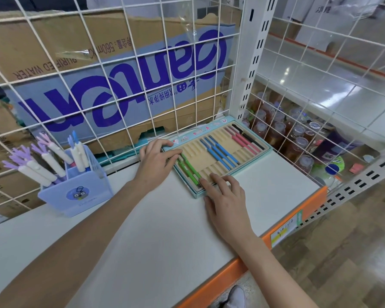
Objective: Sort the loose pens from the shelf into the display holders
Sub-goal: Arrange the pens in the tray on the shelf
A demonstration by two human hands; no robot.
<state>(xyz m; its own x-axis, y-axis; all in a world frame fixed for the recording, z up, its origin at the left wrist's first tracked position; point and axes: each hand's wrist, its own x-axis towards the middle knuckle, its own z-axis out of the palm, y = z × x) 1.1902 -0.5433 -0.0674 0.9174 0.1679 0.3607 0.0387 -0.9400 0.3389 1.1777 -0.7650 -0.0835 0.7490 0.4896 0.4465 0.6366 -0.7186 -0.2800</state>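
A: Big white shelf (pixel 165 218) in view, with the slotted pen tray (pixel 218 158) sitting at its back right corner and the lilac pen cup (pixel 76 187) near the back left edge.

B: And the hands?

A: Left hand (pixel 156 161) rests on the tray's far left corner, grip spread, fingertips on the green pens (pixel 188 168). Right hand (pixel 226 196) lies at the near edge, fingers spread flat, pinching nothing.

B: No loose pens left on the shelf, I'd say. Blue pens (pixel 220 153) and pink pens (pixel 242 141) look seated.

A: So steady the tray, press each green barrel squarely into its own groove, no doubling up.
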